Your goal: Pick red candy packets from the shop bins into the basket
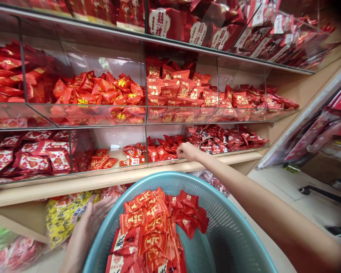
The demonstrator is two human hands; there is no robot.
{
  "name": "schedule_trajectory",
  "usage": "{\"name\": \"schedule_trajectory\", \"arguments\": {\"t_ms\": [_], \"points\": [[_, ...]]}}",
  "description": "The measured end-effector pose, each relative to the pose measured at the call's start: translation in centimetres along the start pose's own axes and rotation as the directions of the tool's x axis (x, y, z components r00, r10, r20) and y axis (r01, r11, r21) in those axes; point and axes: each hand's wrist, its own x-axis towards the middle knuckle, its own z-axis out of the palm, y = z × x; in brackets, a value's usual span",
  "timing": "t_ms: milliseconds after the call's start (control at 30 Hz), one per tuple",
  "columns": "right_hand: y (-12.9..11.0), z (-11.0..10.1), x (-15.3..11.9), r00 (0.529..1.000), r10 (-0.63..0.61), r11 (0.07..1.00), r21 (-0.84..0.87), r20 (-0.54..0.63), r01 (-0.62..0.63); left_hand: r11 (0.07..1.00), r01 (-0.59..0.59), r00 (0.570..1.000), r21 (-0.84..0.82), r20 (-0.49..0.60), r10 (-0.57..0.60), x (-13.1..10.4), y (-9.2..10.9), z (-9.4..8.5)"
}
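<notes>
Red packets (pixel 163 149): in the lower shelf (pixel 102 178) compartment, behind a clear front (pixel 130 167), beside my right hand.
Right hand (pixel 186 151): fingers curled by the packets; I can't tell whether they grip one.
Teal basket (pixel 244 231): below, piled packets (pixel 147 218) left of its bare mesh.
Left hand (pixel 92 220): fingers open, at the basket's side.
Good reach: I'd clear the front's edge, keeping the basket level.

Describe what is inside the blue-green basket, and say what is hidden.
Inside the basket, lettered red packets are heaped toward the left, with darker red packets beside them on the right. Whatever lies beneath the visible packets is covered and cannot be seen.
</notes>
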Motion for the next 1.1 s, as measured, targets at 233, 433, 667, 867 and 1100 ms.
{"name": "schedule_trajectory", "arguments": {"t_ms": [233,433,667,867,1100], "points": [[-0.9,-2.9,-2.7,0.967,-0.047,0.998,0.036,-0.249,0.058,0.989,-0.11,0.994,0.094,0.036,0.107,-0.1,0.9,0.4],[-5.4,-5.2,-7.8,0.957,-0.034,0.953,0.277,-0.288,0.118,0.798,-0.411,0.912,0.44,0.187,0.366,-0.9,5.1,4.2],[-9.7,-2.8,-11.3,0.988,-0.143,0.877,0.456,-0.057,0.153,0.785,-0.485,0.844,0.385,0.442,0.304,-1.6,6.3,10.0],[-10.5,-1.6,-12.2,0.984,-0.179,0.837,0.528,0.016,0.144,0.756,-0.48,0.837,0.445,0.492,0.241,-1.9,5.6,10.1],[-9.1,-0.5,-12.4,0.979,-0.172,0.592,0.806,0.111,0.013,0.848,-0.382,0.869,0.368,0.456,0.193,-2.3,5.2,9.7]]}}
